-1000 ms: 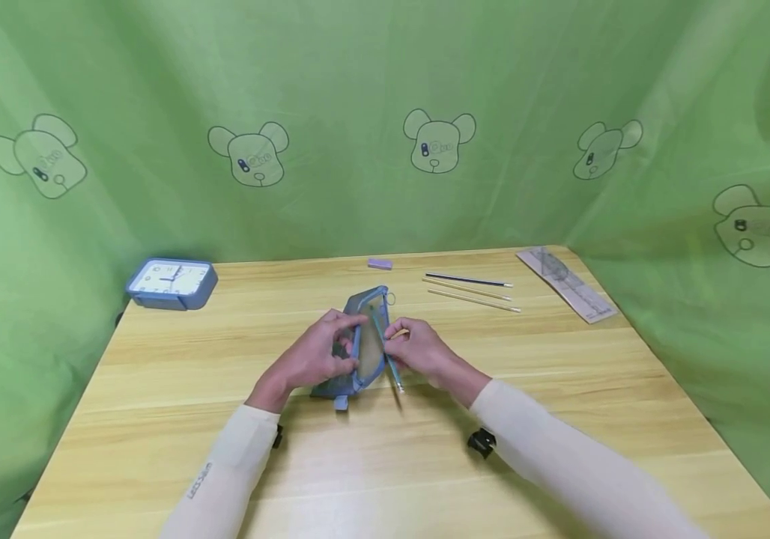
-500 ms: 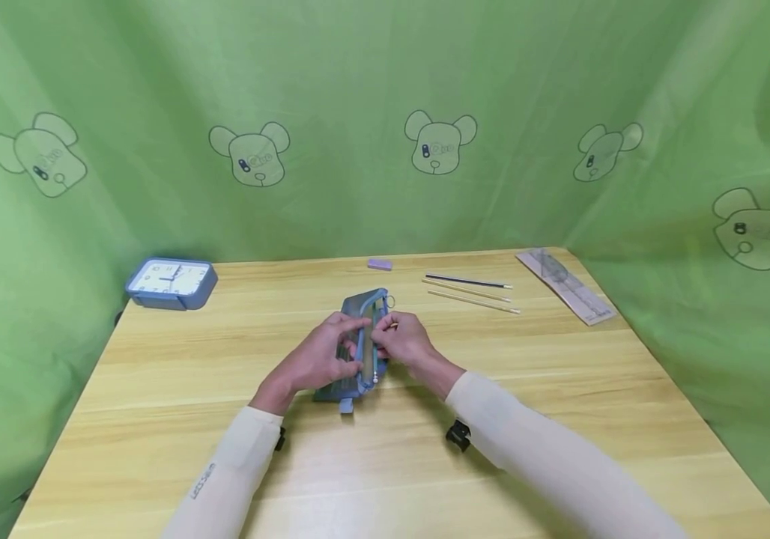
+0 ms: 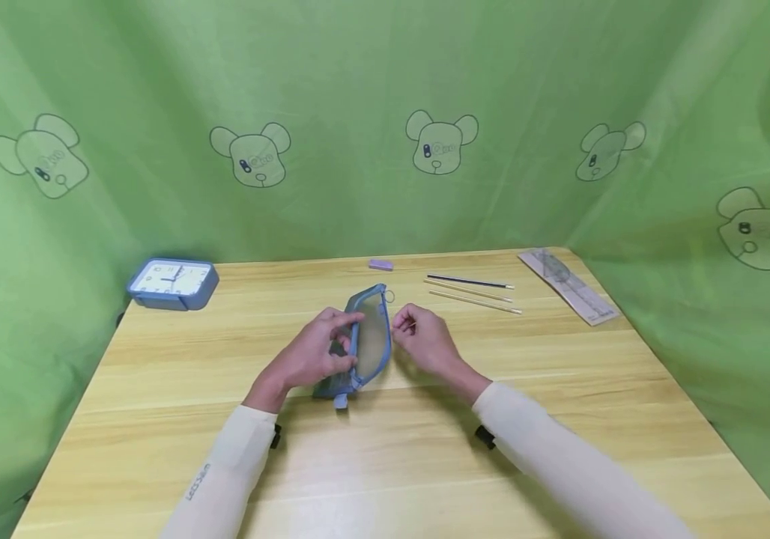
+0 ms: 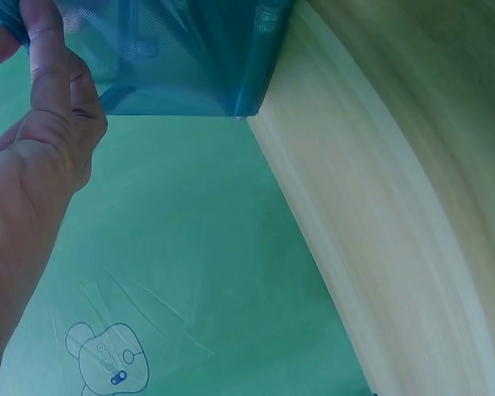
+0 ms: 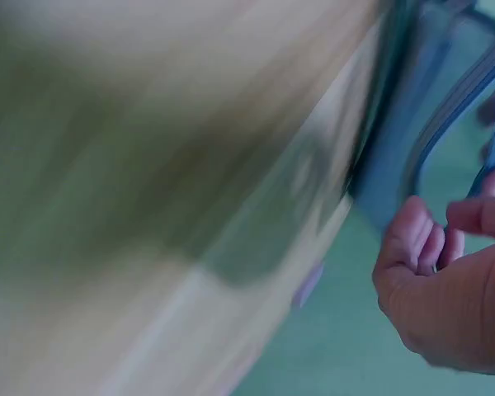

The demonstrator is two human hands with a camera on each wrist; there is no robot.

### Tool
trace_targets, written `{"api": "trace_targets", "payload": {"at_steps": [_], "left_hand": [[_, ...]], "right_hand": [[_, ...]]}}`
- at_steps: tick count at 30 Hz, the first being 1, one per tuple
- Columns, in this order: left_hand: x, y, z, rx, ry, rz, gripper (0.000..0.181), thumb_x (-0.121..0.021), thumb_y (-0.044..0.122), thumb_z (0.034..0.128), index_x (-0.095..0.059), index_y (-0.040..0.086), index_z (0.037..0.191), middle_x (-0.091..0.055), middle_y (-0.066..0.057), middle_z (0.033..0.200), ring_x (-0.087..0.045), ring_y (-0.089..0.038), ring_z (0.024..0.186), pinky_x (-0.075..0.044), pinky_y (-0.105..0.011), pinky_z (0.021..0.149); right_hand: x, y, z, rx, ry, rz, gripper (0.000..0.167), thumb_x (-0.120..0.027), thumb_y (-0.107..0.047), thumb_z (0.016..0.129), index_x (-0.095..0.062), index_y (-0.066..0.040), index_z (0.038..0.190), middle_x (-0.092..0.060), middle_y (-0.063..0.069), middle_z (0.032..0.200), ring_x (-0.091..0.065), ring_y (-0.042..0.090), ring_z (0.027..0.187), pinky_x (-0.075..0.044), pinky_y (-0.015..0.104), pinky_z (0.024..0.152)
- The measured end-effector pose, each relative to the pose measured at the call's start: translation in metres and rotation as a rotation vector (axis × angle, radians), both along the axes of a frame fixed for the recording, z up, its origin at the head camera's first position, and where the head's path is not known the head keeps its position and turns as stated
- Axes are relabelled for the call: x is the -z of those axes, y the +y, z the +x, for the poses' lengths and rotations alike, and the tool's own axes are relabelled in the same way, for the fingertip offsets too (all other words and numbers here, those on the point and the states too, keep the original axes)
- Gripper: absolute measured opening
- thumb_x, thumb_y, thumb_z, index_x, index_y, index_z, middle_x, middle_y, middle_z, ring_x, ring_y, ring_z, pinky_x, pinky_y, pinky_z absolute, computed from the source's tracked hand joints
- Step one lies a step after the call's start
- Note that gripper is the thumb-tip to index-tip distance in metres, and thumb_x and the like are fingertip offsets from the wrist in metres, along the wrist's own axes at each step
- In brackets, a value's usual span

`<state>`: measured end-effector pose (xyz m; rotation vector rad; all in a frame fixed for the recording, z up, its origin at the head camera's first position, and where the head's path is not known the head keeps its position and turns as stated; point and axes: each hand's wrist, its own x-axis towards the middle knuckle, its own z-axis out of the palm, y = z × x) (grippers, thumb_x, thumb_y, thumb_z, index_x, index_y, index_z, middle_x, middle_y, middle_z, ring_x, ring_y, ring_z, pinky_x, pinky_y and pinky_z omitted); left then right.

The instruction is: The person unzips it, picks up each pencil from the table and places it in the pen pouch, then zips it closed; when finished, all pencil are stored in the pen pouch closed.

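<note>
Translucent blue mesh zip pouch (image 3: 373, 340) found on the central part of the pale wood-grain table (image 3: 331, 479), directly between the two hands, mouth gaping. Left hand (image 3: 312, 353) pinches the left rim between thumb and fingers, apparently to steady the pouch and keep its sides apart. Right hand (image 3: 424, 338) has its fingers curled in at the right rim; contact seems likely, as the rim bows towards the fingertips, but a firm grip cannot be confirmed.

Far right of the pouch, a dark-barrelled pencil (image 3: 470, 281) and two pale wooden pencils (image 3: 468, 290) lie roughly parallel, white ends to the right; the arrangement presumably keeps them separate and within easy reach. A small purple rectangular eraser (image 3: 381, 264) lies near the far edge. A clear ruler set in a flat packet (image 3: 568, 286) occupies the far right corner, and a blue rectangular clock (image 3: 174, 284) the far left, both well apart from the handling area.

Contents of pouch: nothing identifiable shows through the mouth. Long dark bands appear through the wall in the left wrist view; whether contents or folds cannot be determined.
</note>
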<state>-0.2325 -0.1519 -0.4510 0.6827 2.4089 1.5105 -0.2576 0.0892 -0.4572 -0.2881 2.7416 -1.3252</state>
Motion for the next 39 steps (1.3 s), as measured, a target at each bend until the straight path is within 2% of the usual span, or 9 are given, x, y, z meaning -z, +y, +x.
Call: {"api": "trace_targets", "payload": {"at_steps": [2,5,8,11,16,24,28,33,39], "left_hand": [[-0.001,-0.001,0.000,-0.004,-0.013,0.010,0.079,-0.075,-0.008,0.0882,-0.044,-0.001,0.161,-0.045,-0.016,0.121,-0.060,-0.019,0.101,-0.055,-0.017,0.070],[-0.002,-0.002,-0.001,-0.008,-0.019,0.014,0.079,-0.075,-0.009,0.0886,-0.045,-0.001,0.161,-0.045,-0.016,0.123,-0.059,-0.019,0.100,-0.053,-0.017,0.068],[-0.002,-0.003,-0.001,-0.006,-0.020,0.014,0.078,-0.074,-0.009,0.0889,-0.044,-0.002,0.161,-0.045,-0.017,0.124,-0.059,-0.019,0.101,-0.053,-0.017,0.068],[-0.002,-0.004,-0.001,-0.002,-0.016,0.012,0.078,-0.074,-0.009,0.0891,-0.044,-0.003,0.161,-0.046,-0.017,0.124,-0.060,-0.020,0.102,-0.053,-0.017,0.070],[-0.002,-0.005,0.000,-0.006,-0.027,0.011,0.079,-0.075,-0.009,0.0890,-0.044,-0.001,0.162,-0.046,-0.017,0.125,-0.060,-0.021,0.104,-0.055,-0.018,0.070],[-0.002,-0.004,-0.001,0.002,-0.038,0.018,0.079,-0.074,-0.010,0.0889,-0.044,-0.001,0.161,-0.045,-0.021,0.127,-0.059,-0.021,0.103,-0.054,-0.017,0.068],[-0.002,-0.003,-0.001,0.004,-0.037,0.018,0.079,-0.074,-0.010,0.0887,-0.044,-0.002,0.161,-0.045,-0.018,0.124,-0.059,-0.021,0.102,-0.054,-0.017,0.069],[-0.001,-0.003,-0.001,0.001,-0.033,0.015,0.078,-0.074,-0.009,0.0886,-0.044,-0.002,0.161,-0.045,-0.016,0.122,-0.059,-0.021,0.102,-0.053,-0.017,0.069],[-0.001,-0.003,0.000,0.003,-0.020,0.004,0.078,-0.074,-0.009,0.0887,-0.045,-0.004,0.160,-0.045,-0.017,0.123,-0.059,-0.021,0.102,-0.052,-0.017,0.068]], "right_hand": [[0.004,0.018,-0.005,-0.026,0.077,0.175,0.010,-0.070,-0.002,0.095,-0.070,-0.005,0.104,-0.068,0.010,0.101,-0.064,0.023,0.093,-0.060,0.035,0.086],[0.011,0.047,-0.012,-0.055,0.122,0.379,0.023,-0.068,-0.003,0.095,-0.070,-0.002,0.118,-0.066,0.016,0.115,-0.064,0.031,0.105,-0.060,0.047,0.095],[0.022,0.073,-0.021,-0.044,0.142,0.515,0.035,-0.065,-0.004,0.097,-0.066,0.000,0.132,-0.061,0.025,0.133,-0.062,0.042,0.121,-0.057,0.058,0.104],[0.033,0.094,-0.031,-0.014,0.177,0.589,0.045,-0.063,-0.005,0.101,-0.057,0.000,0.145,-0.053,0.030,0.145,-0.056,0.050,0.130,-0.054,0.064,0.107],[0.043,0.114,-0.047,0.025,0.240,0.623,0.053,-0.062,-0.009,0.105,-0.046,-0.002,0.155,-0.047,0.032,0.153,-0.050,0.055,0.138,-0.048,0.070,0.110],[0.046,0.131,-0.066,0.052,0.281,0.682,0.048,-0.061,-0.012,0.107,-0.049,0.000,0.152,-0.054,0.033,0.147,-0.054,0.057,0.133,-0.049,0.073,0.107],[0.049,0.134,-0.066,0.060,0.264,0.674,0.044,-0.062,-0.015,0.108,-0.053,-0.002,0.149,-0.060,0.030,0.141,-0.058,0.055,0.127,-0.049,0.072,0.104],[0.050,0.131,-0.061,0.045,0.278,0.655,0.032,-0.063,-0.012,0.106,-0.062,-0.004,0.137,-0.065,0.026,0.134,-0.061,0.052,0.125,-0.050,0.070,0.102],[0.047,0.120,-0.050,-0.012,0.313,0.620,0.025,-0.064,-0.003,0.102,-0.070,0.000,0.126,-0.070,0.022,0.115,-0.068,0.045,0.107,-0.059,0.060,0.094]]}}
